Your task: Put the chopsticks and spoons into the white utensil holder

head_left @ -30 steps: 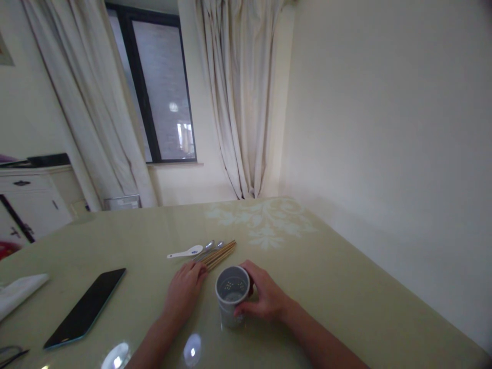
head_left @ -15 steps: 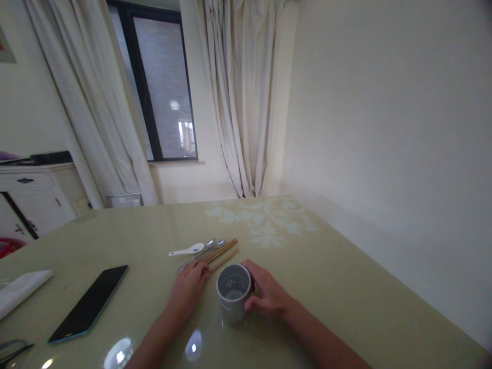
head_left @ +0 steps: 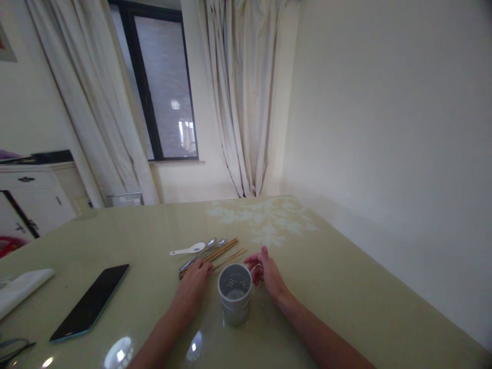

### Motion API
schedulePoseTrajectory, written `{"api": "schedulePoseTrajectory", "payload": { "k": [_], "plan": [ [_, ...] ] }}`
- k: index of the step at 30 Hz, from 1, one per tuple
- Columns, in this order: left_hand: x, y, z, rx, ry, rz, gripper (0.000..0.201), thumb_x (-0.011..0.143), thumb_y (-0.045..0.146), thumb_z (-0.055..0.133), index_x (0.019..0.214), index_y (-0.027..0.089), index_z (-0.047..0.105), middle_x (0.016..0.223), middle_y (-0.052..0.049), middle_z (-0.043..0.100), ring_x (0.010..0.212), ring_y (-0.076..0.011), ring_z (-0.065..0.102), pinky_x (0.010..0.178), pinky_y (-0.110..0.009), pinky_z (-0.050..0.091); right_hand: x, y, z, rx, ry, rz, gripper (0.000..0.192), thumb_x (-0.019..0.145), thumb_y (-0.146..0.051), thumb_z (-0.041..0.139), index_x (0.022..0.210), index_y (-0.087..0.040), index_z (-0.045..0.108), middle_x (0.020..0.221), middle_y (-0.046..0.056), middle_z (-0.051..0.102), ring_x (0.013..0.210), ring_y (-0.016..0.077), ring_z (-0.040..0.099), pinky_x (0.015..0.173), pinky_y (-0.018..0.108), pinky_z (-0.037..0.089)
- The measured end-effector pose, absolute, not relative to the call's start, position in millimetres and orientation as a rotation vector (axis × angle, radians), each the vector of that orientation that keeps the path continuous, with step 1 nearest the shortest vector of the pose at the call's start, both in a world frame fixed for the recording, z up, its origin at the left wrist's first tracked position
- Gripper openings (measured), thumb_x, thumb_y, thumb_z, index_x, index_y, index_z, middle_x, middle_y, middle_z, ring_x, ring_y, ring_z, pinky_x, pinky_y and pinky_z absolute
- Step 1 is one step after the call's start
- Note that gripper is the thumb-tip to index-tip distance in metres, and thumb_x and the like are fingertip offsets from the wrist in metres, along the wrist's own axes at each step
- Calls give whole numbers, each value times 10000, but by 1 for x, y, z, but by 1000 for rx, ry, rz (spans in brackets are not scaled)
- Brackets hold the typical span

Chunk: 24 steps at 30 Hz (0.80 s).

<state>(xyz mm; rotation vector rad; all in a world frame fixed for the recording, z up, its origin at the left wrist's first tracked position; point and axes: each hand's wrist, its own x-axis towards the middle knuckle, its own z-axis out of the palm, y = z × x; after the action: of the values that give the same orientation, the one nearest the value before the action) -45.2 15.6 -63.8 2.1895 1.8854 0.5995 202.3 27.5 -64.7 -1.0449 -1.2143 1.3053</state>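
Observation:
A grey cup (head_left: pixel 235 305) with small holes inside its base stands upright in front of me. To its left, my left hand (head_left: pixel 195 282) rests low with fingers closed on the near end of a thin pair of chopsticks (head_left: pixel 231 258), whose far tips point right, just behind the cup. Beside the cup's right rim is my right hand (head_left: pixel 269 274), thumb up and fingers loosely bent and apart, no longer around the cup. Darker chopsticks (head_left: pixel 221 250), metal spoons (head_left: pixel 211 243) and a white ceramic spoon (head_left: pixel 188 249) lie beyond my left hand, which partly hides them.
A black phone or tablet (head_left: pixel 90 302) lies on the glossy green table (head_left: pixel 338 287) to the left. Farther left are a white packet (head_left: pixel 23 289) and a dark-framed object (head_left: pixel 15 348), perhaps glasses. A wall (head_left: pixel 395 154) borders the table's right side.
My right hand has let go of the cup and turned upward beside it. The thin chopsticks at my left hand have shifted right, their tips slightly spread. The cup stays in place.

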Motion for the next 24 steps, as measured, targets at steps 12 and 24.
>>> {"api": "schedulePoseTrajectory", "payload": {
  "k": [12,24],
  "plan": [
    [-14,0,-50,2147,1436,1055,361,1016,340,472,1164,232,782,1187,-95,735,1090,-251,712,976,-348,570,193,25,-48,-862,-1235,1287,521,779,-645,834,1013,-181,790,917,75,770,815,222,726,729,335,582],
    [-69,26,-61,2290,2034,693,304,1021,291,468,1086,233,760,1199,-89,749,1177,-283,665,1065,-413,501,260,22,18,-708,-877,796,416,791,-567,863,928,-180,798,735,28,679,671,164,589,640,295,500]
  ]
}}
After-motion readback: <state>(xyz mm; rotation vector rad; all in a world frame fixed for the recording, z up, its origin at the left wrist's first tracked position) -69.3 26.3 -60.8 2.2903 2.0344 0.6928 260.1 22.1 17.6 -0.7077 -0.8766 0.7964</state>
